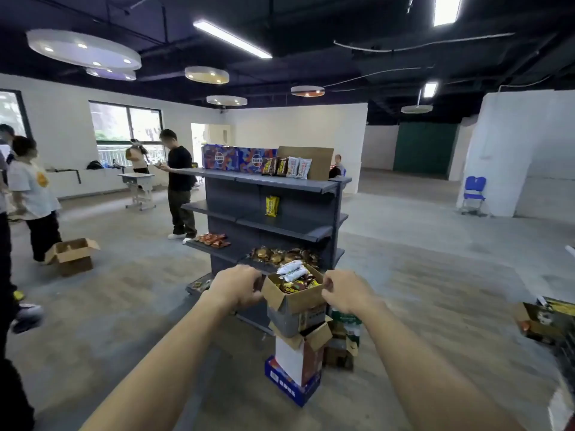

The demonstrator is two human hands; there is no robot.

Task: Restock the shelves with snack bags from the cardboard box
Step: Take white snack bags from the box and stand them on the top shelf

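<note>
Your left hand [236, 286] and right hand [343, 292] grip opposite flaps of the cardboard box [294, 301], apparently with curled fingers. Snack bags [294, 276] fill it, before the shelves [264, 222].

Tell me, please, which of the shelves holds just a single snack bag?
The second shelf from the top: one yellow bag stands there alone, while the top shelf and the lower ones carry several packs each.
</note>
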